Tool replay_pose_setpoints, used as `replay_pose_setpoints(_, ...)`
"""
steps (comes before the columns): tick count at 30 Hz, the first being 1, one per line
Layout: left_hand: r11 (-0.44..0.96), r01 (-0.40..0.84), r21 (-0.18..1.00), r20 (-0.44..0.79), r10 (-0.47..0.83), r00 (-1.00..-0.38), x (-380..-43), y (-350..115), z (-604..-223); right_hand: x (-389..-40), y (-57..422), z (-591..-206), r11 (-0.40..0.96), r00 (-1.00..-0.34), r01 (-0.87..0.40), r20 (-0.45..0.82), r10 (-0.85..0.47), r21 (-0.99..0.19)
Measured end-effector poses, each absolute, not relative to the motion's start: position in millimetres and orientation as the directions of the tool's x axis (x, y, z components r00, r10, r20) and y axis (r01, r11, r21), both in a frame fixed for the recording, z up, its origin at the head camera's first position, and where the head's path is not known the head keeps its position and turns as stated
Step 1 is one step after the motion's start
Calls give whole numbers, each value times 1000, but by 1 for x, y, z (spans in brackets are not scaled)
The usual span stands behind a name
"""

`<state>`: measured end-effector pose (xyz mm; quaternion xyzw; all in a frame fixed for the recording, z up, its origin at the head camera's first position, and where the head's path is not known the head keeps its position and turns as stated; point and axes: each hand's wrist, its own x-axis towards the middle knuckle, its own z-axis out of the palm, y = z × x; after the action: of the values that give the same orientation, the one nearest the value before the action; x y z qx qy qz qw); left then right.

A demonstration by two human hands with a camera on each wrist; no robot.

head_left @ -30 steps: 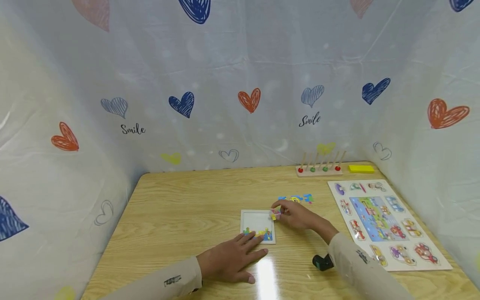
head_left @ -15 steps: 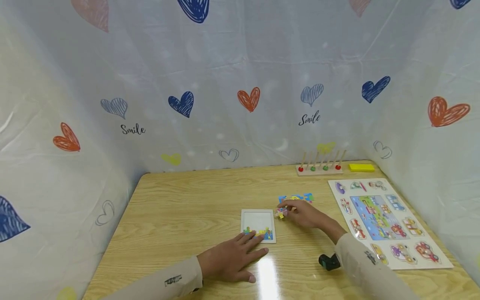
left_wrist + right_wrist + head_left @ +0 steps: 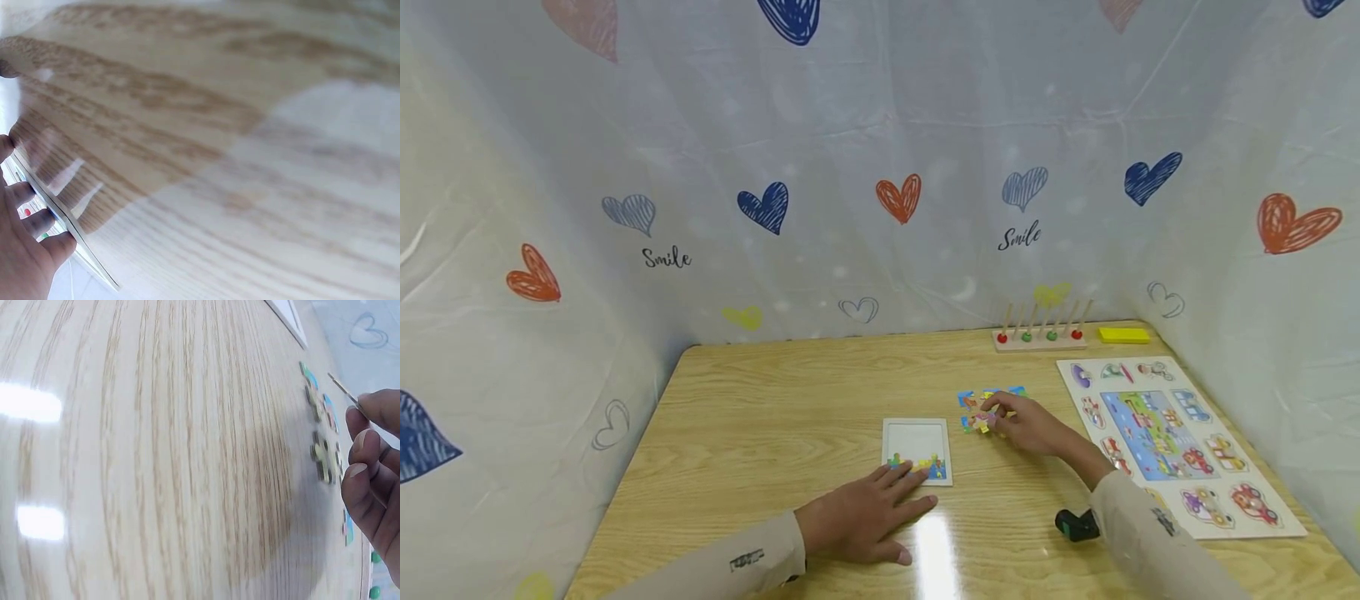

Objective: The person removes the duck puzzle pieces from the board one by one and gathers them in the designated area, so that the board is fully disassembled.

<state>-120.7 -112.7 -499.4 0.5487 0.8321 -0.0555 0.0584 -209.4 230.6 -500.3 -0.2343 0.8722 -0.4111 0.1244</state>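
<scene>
In from the lower left comes the left arm in its pale left sleeve (image 3: 707,567), and the left hand (image 3: 865,518) lies palm down, fingers straight and fanned apart, gripping nothing; the longer fingertips rest on the near edge of the white puzzle tray (image 3: 916,440), the thumb stuck well out to the side over the wooden table (image 3: 760,417). Over on the other side the right arm slants in from the lower right, and here is the right hand (image 3: 1026,425), bent at the fingers, thumb and forefinger closed in a pinch on a thin puzzle piece (image 3: 345,389), raised off the wood, the other fingers loosely curled. It is right over by the loose pieces (image 3: 966,400), which lie to the right of the tray, while coloured pieces (image 3: 937,468) line the tray's near side. On to the lettering: black script on the heart-printed backdrop (image 3: 820,125) reads "Smile" (image 3: 666,259), once on the left and again on the right; each sleeve carries dark print (image 3: 745,562), too small to read
</scene>
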Motion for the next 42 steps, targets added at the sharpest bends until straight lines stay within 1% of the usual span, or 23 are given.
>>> replay_pose_setpoints(7, 385, 921, -54, -142, 910, -389, -121, -112, -500, -211, 245, -503, 534, -871, -259, -44, -490, -805)
replay_pose_setpoints(16, 385, 923, -22, -157, 910, -383, -120, -114, -499, -206, 256, -500, 458, -854, -211, -65, -516, -863)
replay_pose_setpoints(25, 383, 922, -61, -150, 909, -388, -120, -114, -499, -206, 266, -500, 467, -888, -172, -69, -454, -867)
replay_pose_setpoints(32, 387, 920, -59, -154, 907, -392, -120, -112, -499, -208, 276, -504, 493, -899, -163, -78, -432, -854)
replay_pose_setpoints(42, 387, 920, -57, -152, 908, -392, -121, -112, -499, -209, 287, -506, 535, -910, -194, -52, -411, -822)
